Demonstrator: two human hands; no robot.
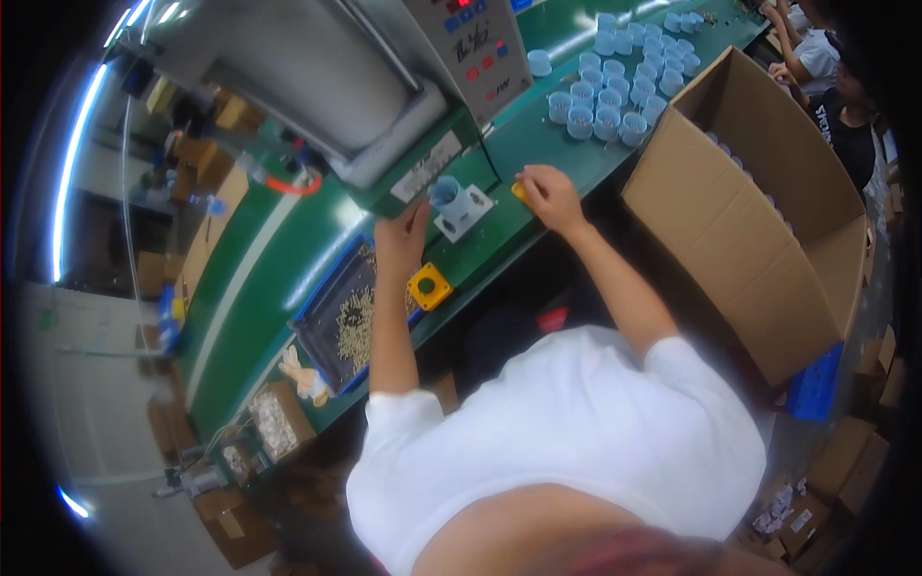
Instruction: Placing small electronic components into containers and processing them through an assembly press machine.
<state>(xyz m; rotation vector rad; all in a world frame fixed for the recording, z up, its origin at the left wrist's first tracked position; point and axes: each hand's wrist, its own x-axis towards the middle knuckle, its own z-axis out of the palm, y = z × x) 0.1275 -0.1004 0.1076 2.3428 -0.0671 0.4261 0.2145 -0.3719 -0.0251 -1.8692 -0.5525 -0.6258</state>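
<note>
At the front of the machine, a light-blue cup (448, 195) stands upright on a white plate (465, 223) with dark openings. My left hand (401, 235) is just left of the cup, its fingers drawn together near the cup's side; anything between them is hidden. On the bench's near edge, my right hand (551, 200) is closed over a yellow box (521, 193), which is mostly covered. A second yellow box (429, 287), square with a round dark centre, sits below my left hand beside my forearm.
A grey machine with a button panel (475, 48) rises over the bench. Left of my forearm lies a blue-rimmed tray (327, 331) of small tan pins. Several blue cups (607, 122) stand at the back right. A large open carton (740, 240) is on the right. Other people sit beyond it.
</note>
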